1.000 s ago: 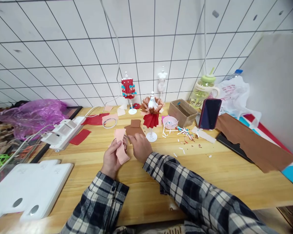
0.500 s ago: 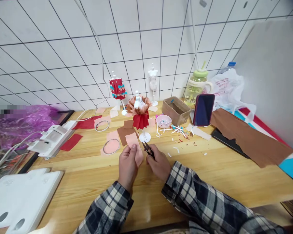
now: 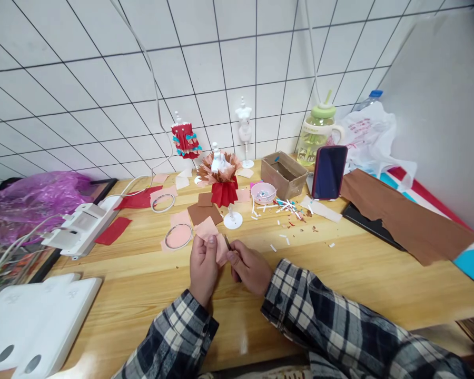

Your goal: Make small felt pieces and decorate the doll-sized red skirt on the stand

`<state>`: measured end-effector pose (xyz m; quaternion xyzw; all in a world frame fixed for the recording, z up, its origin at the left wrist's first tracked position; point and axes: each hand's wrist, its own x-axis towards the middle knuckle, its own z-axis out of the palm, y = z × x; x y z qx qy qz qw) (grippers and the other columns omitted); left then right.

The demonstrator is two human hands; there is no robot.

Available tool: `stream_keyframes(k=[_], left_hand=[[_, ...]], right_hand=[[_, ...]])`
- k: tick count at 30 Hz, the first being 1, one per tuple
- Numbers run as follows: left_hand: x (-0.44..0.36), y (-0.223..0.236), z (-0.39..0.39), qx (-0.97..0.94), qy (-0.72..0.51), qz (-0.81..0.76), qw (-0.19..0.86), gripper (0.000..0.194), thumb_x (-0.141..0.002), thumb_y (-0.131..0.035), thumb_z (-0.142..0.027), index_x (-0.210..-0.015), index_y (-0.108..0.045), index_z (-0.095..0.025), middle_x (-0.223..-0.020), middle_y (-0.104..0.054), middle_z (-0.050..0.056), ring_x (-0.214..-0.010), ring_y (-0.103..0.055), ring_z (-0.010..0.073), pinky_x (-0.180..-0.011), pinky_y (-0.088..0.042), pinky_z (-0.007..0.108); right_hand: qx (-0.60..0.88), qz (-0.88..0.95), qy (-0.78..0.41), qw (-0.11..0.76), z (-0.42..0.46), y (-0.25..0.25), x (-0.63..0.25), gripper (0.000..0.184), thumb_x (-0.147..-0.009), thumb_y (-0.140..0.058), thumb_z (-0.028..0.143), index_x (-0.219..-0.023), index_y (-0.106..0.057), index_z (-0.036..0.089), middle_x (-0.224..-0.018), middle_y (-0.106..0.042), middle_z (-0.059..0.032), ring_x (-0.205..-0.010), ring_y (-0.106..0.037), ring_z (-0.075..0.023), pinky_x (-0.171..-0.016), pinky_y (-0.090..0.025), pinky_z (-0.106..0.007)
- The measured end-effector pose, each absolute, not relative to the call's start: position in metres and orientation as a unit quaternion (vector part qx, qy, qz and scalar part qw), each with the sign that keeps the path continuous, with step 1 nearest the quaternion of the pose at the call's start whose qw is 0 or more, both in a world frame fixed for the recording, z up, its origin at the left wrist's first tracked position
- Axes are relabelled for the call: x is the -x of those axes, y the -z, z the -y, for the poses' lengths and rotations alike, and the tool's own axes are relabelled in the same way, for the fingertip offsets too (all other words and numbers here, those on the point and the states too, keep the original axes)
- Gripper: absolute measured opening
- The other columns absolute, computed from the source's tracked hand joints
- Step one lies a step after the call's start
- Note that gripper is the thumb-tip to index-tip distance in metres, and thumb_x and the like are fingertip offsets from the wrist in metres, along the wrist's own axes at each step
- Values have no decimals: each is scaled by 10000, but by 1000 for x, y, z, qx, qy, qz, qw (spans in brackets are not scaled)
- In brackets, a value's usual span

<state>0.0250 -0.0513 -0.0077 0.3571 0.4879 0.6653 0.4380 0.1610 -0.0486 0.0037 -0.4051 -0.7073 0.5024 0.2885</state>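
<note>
Between thumb and fingers, my left hand [image 3: 204,266] pinches a piece of pink crepe paper [image 3: 206,227]. My right hand [image 3: 250,266] is closed around small dark thread snips [image 3: 226,242], whose blades are against the paper's right side; most of the snips are hidden by my fingers. Just beyond my hands stands a small white mannequin [image 3: 233,218] wearing a red skirt with a ruffled brown and pink paper collar. Brown paper squares [image 3: 204,213] lie left of its base. A metal ring [image 3: 178,236] rests on pink paper further left.
Behind are a red-dressed mannequin [image 3: 186,139], a bare mannequin [image 3: 244,129], a cardboard box [image 3: 284,175] and a pink bowl [image 3: 264,193]. A phone [image 3: 329,172] stands near a green-lidded bottle [image 3: 318,131]. A power strip [image 3: 85,226] lies left; brown paper [image 3: 403,216] lies right.
The snips have turned and moved onto the paper, with their blades now mostly covered. The paper has shifted and folded in my left hand. The view has tilted slightly.
</note>
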Motion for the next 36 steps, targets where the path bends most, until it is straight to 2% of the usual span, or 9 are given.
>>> stream_keyframes(k=[3,10,15,18,23,27,31,36], left_hand=[[-23,6,51,-393,-642,-539,378,247,-823,-669,-409,-919,-661,-181,-871,-678,23,-795,-619,144,-732,-489,235],[-22,5,48,-310,-661,-467,500,257,-785,-719,-353,-986,-664,-204,-944,-701,20,-812,-645,137,-785,-497,264],[-21,6,49,-296,-669,-451,511,202,-769,-743,-306,-920,-664,-197,-877,-705,3,-754,-642,109,-746,-503,231],[-21,6,49,-307,-668,-458,499,220,-762,-752,-287,-941,-663,-195,-904,-710,13,-788,-654,118,-765,-509,238],[-20,7,48,-312,-679,-449,489,210,-735,-775,-232,-898,-656,-177,-843,-700,4,-749,-645,102,-728,-509,213],[-24,5,48,-259,-684,-414,543,200,-723,-784,-226,-848,-636,-175,-783,-689,-17,-689,-636,86,-721,-514,217],[-28,0,50,-227,-681,-407,565,199,-727,-779,-230,-860,-640,-177,-812,-706,-6,-700,-653,100,-682,-524,217],[-29,-2,50,-240,-694,-422,532,235,-724,-776,-225,-918,-649,-184,-881,-725,13,-772,-673,131,-778,-540,275]], right_hand=[[425,745,-443,261,49,-9,-165,307,-1004,-288,443,-1015,-492,214,-556,-545,48,-534,-544,-138,-559,-332,-243],[472,766,-370,230,48,-9,-164,344,-1007,-262,443,-1047,-509,206,-691,-620,-2,-640,-590,-172,-582,-285,-263],[470,776,-356,226,47,-12,-166,384,-1008,-240,473,-1057,-518,213,-795,-670,-28,-689,-601,-176,-571,-249,-266],[475,779,-344,221,48,-15,-168,390,-1010,-234,471,-1063,-516,207,-807,-680,-38,-686,-604,-179,-566,-239,-270],[482,780,-335,219,49,-18,-167,382,-1013,-231,466,-1070,-512,214,-826,-693,-33,-687,-611,-177,-561,-230,-272],[481,785,-337,197,50,-15,-165,377,-1010,-244,466,-1091,-511,212,-859,-707,-43,-689,-614,-179,-556,-233,-275],[476,791,-331,195,53,-12,-163,409,-1003,-239,494,-1132,-510,216,-847,-709,-46,-683,-620,-193,-546,-234,-282],[469,787,-336,216,56,-16,-162,390,-1002,-266,476,-1145,-521,218,-847,-703,-42,-707,-620,-192,-565,-275,-282]])
